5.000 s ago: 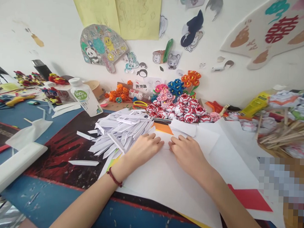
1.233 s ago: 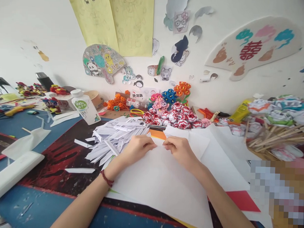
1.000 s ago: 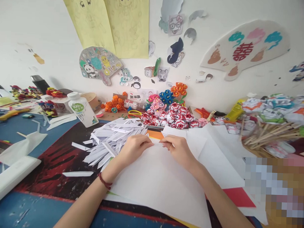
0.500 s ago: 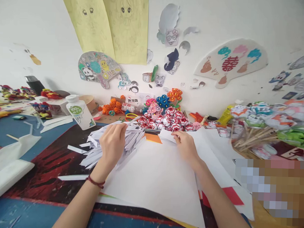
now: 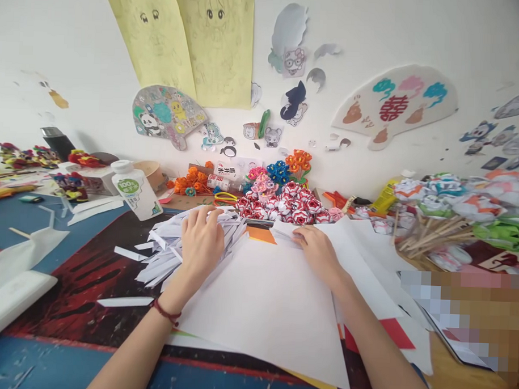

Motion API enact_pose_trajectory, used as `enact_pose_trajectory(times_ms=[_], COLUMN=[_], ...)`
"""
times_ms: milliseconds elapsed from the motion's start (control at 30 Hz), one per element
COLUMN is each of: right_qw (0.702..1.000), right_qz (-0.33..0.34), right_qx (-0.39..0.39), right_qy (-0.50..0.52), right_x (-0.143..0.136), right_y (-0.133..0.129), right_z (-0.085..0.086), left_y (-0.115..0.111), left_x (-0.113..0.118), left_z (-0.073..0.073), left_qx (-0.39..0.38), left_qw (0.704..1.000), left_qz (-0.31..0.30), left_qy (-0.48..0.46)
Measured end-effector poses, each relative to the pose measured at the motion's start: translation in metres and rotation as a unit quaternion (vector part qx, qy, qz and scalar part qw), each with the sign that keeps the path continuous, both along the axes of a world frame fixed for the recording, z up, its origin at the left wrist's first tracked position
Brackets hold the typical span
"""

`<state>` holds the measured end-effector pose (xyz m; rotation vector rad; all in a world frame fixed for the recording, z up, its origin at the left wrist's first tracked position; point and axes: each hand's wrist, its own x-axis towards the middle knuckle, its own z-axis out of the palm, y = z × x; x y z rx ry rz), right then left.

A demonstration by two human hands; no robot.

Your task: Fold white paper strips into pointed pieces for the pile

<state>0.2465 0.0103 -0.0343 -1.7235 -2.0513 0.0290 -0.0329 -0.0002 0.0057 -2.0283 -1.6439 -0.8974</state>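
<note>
My left hand (image 5: 201,241), with a dark red cord bracelet on its wrist, is over the right side of a pile of white folded paper strips (image 5: 159,256). Its bent fingers are apart, and I see nothing held in them. My right hand (image 5: 319,250) pinches a small white strip of paper (image 5: 286,230) at the far edge of a large white sheet (image 5: 266,308). An orange piece of paper (image 5: 261,235) shows just left of that strip.
Red-and-white paper flowers (image 5: 291,204) are heaped behind the sheet. A white bottle (image 5: 136,190) stands at the back left. More white sheets (image 5: 363,266) and red paper (image 5: 397,334) lie to the right, near stick-stemmed flowers (image 5: 450,207). A blurred patch covers the lower right.
My left hand has shifted slightly right and its fingers have loosened from a closer curl. My right hand stays at the sheet's far edge, its fingers lower over the strip.
</note>
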Motion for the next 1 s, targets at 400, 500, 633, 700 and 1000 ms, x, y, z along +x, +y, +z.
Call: enact_pose_trajectory(times_ms=[400,500,633,700,1000], right_qw=[0.995,0.995,0.995,0.994,0.994], right_qz=[-0.049,-0.053,-0.086,-0.094,-0.093], right_qx=[0.043,0.07,0.042,0.023,0.058], right_qy=[-0.08,-0.038,0.039,0.055,0.007], right_x=[-0.007,-0.006,-0.002,-0.001,-0.008], right_y=[-0.001,0.0,0.0,0.0,-0.005], right_z=[0.004,0.003,0.003,0.004,0.009], left_y=[-0.001,-0.001,-0.003,-0.004,-0.006], left_x=[0.006,0.007,0.009,0.01,0.014], left_z=[-0.006,-0.007,-0.007,-0.007,-0.009], left_qx=[-0.038,-0.044,-0.051,-0.057,-0.079], left_qw=[0.995,0.994,0.993,0.991,0.982], left_qz=[-0.084,-0.091,-0.096,-0.102,-0.14], left_qy=[0.042,0.045,0.053,0.059,0.093])
